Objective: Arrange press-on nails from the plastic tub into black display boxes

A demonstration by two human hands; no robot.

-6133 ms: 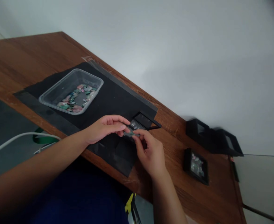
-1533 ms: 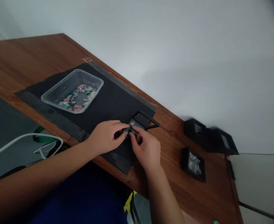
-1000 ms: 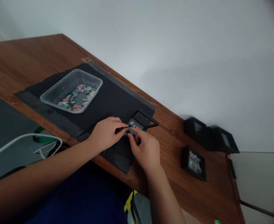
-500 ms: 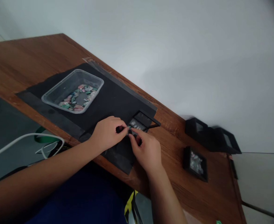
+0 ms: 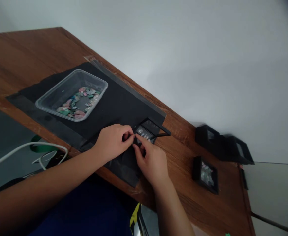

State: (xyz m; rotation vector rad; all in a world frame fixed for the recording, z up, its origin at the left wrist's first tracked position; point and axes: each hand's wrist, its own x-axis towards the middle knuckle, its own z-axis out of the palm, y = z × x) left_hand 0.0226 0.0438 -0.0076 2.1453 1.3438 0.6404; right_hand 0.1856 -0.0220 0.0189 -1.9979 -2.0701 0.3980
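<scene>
My left hand (image 5: pixel 114 140) is closed, thumb and forefinger pinched together at the near left edge of a small black box frame (image 5: pixel 160 127) whose lid stands raised. Facing it, my right hand (image 5: pixel 152 160) curls in, its forefinger tip meeting the left fingertips and its thumb a little lower. Whatever lies between the fingertips is too small and hidden to name. Several small pale pieces (image 5: pixel 145 133) show on the dark inside of the box frame, partly covered by my right fingers. Both hands are over a black mat (image 5: pixel 119 101).
A clear plastic tub (image 5: pixel 53 98) holding pink, green and pale stone-like chips (image 5: pixel 79 113) stands on the mat's left. To the right, a black frame with pale pieces inside (image 5: pixel 206 175) lies on the wooden table (image 5: pixel 178 154); more black frames (image 5: pixel 222 144) stand by the wall.
The right thumb and forefinger have shifted slightly left, and the forefinger now meets the left fingertips. More pale pieces in the box frame show. The whole view has shifted slightly.
</scene>
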